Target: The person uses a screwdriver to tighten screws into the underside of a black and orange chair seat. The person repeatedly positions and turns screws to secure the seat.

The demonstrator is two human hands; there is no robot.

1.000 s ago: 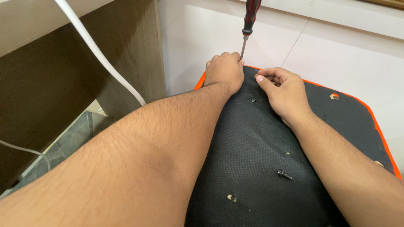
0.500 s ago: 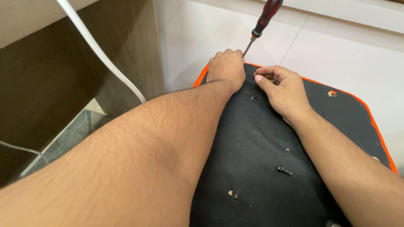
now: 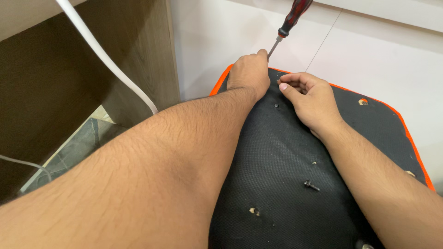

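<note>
Left hand (image 3: 249,74) clenched around lower shaft of screwdriver (image 3: 290,20), knuckles toward camera, resting on far edge of black fabric panel (image 3: 295,184) with orange rim (image 3: 415,147). Screwdriver long axis tilted, running from the fist up and away to the right; red-and-black handle at top of frame, clear of both hands; tip hidden behind the fist, so contact point with panel not visible. Right hand (image 3: 311,99) just beside the left, on its right, fingers curled and thumb pinched to forefinger near the panel's far edge; too small to tell whether anything is gripped between them. Seated screw (image 3: 276,105) in the fabric just this side of the gap between the two hands, nearer the left. Loose dark screw (image 3: 311,185) lying on its side mid-panel, close under the right forearm, well apart from both hands. Torn holes (image 3: 253,211) nearer the camera and at the right-hand corner (image 3: 363,101). White cable (image 3: 106,60) hanging diagonally in front of wooden cabinet (image 3: 83,83) at left, apart from the work. Pale tiled floor (image 3: 369,60) beyond the panel
</note>
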